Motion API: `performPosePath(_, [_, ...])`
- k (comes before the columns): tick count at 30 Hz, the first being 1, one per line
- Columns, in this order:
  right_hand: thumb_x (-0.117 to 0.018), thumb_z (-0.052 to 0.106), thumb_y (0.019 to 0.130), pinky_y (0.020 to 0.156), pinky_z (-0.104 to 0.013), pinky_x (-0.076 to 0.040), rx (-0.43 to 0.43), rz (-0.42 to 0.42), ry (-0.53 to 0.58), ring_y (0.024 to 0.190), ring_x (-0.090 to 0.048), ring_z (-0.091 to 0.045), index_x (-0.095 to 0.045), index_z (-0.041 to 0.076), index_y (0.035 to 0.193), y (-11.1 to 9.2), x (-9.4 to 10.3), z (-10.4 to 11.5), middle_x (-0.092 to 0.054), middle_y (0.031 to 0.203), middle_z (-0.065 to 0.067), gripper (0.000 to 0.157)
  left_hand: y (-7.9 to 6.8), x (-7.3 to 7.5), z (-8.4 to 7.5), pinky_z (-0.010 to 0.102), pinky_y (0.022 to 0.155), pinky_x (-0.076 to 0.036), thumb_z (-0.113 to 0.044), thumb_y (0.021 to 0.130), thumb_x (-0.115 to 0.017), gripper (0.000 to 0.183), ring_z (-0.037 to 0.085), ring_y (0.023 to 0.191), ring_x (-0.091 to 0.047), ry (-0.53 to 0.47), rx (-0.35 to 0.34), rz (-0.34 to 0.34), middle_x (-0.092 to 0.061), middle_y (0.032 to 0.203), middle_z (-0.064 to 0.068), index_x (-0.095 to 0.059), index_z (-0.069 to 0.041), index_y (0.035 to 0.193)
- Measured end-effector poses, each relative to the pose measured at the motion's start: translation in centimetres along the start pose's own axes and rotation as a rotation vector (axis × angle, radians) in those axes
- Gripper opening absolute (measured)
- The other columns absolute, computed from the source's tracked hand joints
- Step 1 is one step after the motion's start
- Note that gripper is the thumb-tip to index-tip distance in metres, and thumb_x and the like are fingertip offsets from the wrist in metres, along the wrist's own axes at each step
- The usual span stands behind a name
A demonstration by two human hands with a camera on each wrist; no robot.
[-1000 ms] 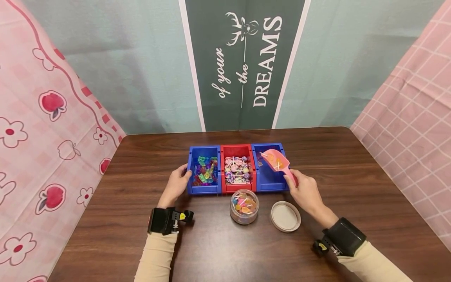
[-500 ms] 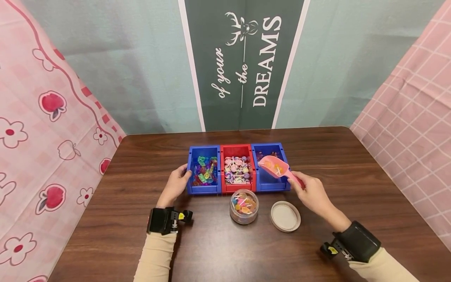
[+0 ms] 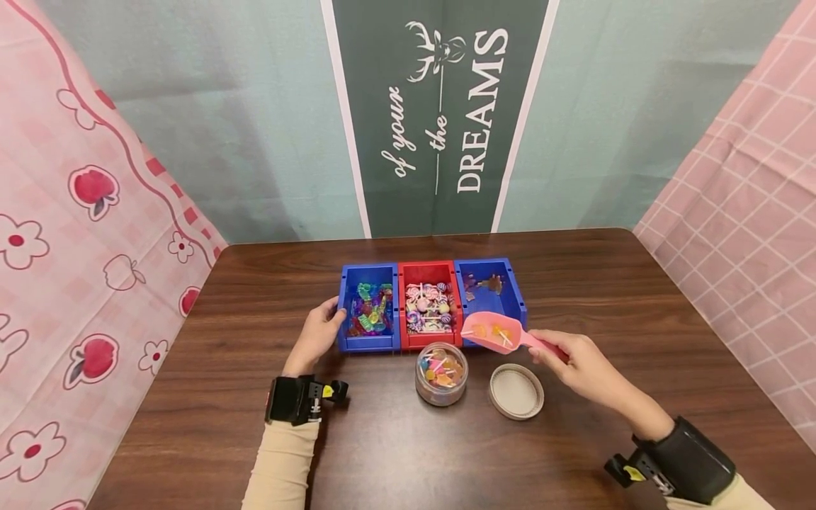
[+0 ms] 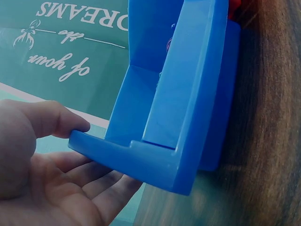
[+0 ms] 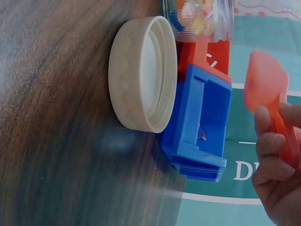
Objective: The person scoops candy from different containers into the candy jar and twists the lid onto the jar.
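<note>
My right hand (image 3: pixel 576 361) grips the handle of a pink scoop (image 3: pixel 489 331), which carries a few orange and yellow candies and hangs over the front edge of the right blue bin (image 3: pixel 494 306). That bin has some brown and purple pieces toward its back. With thumb and fingers my left hand (image 3: pixel 319 334) pinches the side wall of the left blue bin (image 4: pixel 160 157), which holds colourful translucent pieces. Between the two blue bins is a red bin (image 3: pixel 432 341) of lollipop-like candies. A clear jar (image 3: pixel 442 395) of mixed candies stands in front of it.
An off-white lid (image 3: pixel 516 392) lies inside up on the table to the right of the jar, below the scoop. The dark wooden table (image 3: pixel 408 460) meets a hanging green and teal cloth (image 3: pixel 440 205) behind the bins.
My right hand has drawn the scoop back toward me, from over the right blue bin to its front edge. Brown pieces now show in that bin. The left hand has stayed in place.
</note>
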State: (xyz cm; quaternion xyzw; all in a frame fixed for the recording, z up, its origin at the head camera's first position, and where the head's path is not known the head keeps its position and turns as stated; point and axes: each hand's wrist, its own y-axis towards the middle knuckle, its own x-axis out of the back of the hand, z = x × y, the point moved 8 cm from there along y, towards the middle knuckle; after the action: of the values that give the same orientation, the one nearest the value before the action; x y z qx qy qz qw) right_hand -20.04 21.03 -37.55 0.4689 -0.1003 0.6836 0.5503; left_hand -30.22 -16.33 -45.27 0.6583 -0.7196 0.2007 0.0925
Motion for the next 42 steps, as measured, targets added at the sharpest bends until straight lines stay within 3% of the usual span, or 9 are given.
performPosePath(7, [-0.070,-0.003,0.080,0.057,-0.007,-0.042,0.086,0.075,0.041,0.069,-0.052,0.009,-0.069,0.000,0.105,-0.4,-0.1,1.4,-0.071,0.077,-0.002,0.025,0.0,0.0,0.1,0.050,0.114,-0.036,-0.015,0.104,-0.037,0.048,0.037,0.138,-0.044,-0.008,0.011,0.007,-0.043,0.148,0.027,-0.032,0.005,0.146])
performPosePath(13, [-0.072,-0.002,0.079,0.065,-0.005,-0.046,0.125,0.135,0.025,0.079,-0.053,0.010,-0.070,0.003,0.106,-0.5,-0.5,2.3,-0.075,0.092,-0.008,0.027,-0.1,0.0,0.0,0.050,0.116,-0.035,-0.015,0.103,-0.037,0.048,0.037,0.139,-0.042,-0.016,0.012,0.003,-0.041,0.149,0.027,-0.032,0.006,0.146])
performPosePath(22, [-0.072,0.000,0.080,0.057,-0.013,-0.040,0.131,0.201,0.008,0.074,-0.046,0.008,-0.069,0.001,0.106,-0.5,-1.0,2.7,-0.071,0.087,-0.004,0.026,0.1,0.0,0.0,0.050,0.115,-0.035,-0.015,0.103,-0.037,0.048,0.037,0.139,-0.042,-0.024,0.012,0.006,-0.042,0.148,0.027,-0.032,0.006,0.146])
performPosePath(35, [-0.077,0.007,0.077,0.052,-0.011,-0.036,0.124,0.201,-0.067,0.064,-0.040,0.010,-0.072,0.010,0.100,0.1,-0.7,3.3,-0.062,0.076,0.012,0.023,0.0,0.0,0.0,0.050,0.116,-0.034,-0.015,0.103,-0.037,0.048,0.037,0.139,-0.042,-0.017,0.007,-0.002,-0.042,0.148,0.027,-0.032,0.006,0.146])
performPosePath(42, [-0.079,0.008,0.075,0.051,-0.009,-0.033,0.126,0.146,-0.090,0.060,-0.037,0.011,-0.071,0.017,0.090,1.1,0.2,4.3,-0.055,0.068,0.016,0.019,0.0,0.0,0.0,0.049,0.115,-0.036,-0.014,0.103,-0.037,0.047,0.035,0.137,-0.045,-0.038,0.004,0.007,-0.044,0.147,0.026,-0.033,0.004,0.146])
